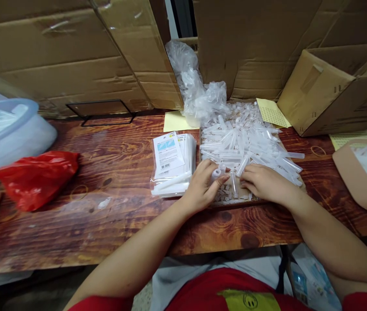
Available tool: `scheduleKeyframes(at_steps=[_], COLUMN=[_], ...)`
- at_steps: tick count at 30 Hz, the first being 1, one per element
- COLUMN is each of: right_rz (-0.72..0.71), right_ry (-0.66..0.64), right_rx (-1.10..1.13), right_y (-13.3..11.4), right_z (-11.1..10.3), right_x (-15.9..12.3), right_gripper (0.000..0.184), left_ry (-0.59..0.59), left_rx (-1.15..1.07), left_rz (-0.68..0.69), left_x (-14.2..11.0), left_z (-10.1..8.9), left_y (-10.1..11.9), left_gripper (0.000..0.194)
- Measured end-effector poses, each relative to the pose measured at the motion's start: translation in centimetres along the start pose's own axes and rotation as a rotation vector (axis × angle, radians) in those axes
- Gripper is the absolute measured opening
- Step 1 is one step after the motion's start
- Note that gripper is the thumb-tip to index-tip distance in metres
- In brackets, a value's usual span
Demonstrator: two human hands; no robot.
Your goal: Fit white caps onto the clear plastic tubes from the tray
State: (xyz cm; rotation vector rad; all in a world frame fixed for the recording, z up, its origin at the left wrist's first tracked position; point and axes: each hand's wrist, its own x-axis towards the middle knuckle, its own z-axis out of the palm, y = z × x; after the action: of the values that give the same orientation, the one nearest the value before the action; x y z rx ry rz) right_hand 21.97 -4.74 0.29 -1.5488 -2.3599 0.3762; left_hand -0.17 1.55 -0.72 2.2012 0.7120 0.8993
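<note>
My left hand (202,185) is closed round a translucent plastic tube (216,173), whose round end faces me between thumb and fingers. Close by on the right, my right hand (264,181) reaches into the pile with bent fingers pressed together; what they pinch, if anything, is hidden. Between both hands a clear tube (234,185) lies pointing toward me. A heap of translucent plastic tubes (235,140) fills a shallow cardboard tray (251,202), with small clear pieces among them. Left of my left hand, flat packs with printed cards (169,153) are stacked.
A red plastic bag (37,177) and a pale blue basin (6,129) stand at the left. Crumpled clear film (199,95) lies behind the tray. On the right are an open cardboard box (322,93) and a beige container (348,172) of white pieces.
</note>
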Motion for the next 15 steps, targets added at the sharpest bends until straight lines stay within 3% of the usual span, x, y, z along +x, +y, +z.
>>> scheduleKeyframes(at_steps=[5, 9, 11, 15], right_rz=[0.001, -0.022, -0.059, -0.186], right_ry=[-0.067, -0.029, 0.069, 0.400], right_rx=[-0.067, -0.096, -0.045, 0.238], right_y=[0.2, 0.1, -0.1, -1.2], right_z=[0.6, 0.5, 0.3, -0.2], right_x=[0.1, 0.2, 0.2, 0.0], right_gripper=[0.018, 0.013, 0.009, 0.005], left_ry=[0.057, 0.077, 0.068, 0.062], left_rx=[-0.420, -0.741, -0.864, -1.004], left_rz=[-0.230, -0.409, -0.490, -0.580], left_x=[-0.3, -0.1, 0.1, 0.5], left_z=[0.3, 0.7, 0.7, 0.7], left_y=[0.4, 0.5, 0.6, 0.8], left_gripper=[0.039, 0.051, 0.052, 0.048])
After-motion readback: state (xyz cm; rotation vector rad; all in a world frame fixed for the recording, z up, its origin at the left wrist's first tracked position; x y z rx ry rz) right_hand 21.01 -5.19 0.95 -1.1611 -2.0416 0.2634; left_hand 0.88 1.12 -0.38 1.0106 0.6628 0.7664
